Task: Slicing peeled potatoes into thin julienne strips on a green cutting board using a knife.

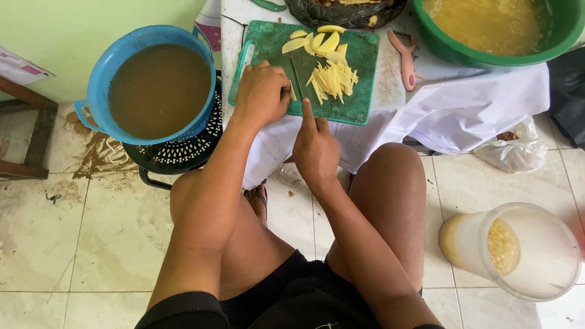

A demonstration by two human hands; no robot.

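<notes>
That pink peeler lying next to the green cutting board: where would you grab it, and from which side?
Grip the pink peeler by its long straight handle, the end nearer the person, coming from above on the right. The blade head points away towards the green basin, and the cutting board crowds its left side.

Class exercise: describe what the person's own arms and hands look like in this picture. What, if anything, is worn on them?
Both arms are bare from the upper arm down. The left hand and right hand are bare too: no gloves, rings, watch or bracelets show. Black fabric shows at the left upper arm, probably a short sleeve.
</notes>
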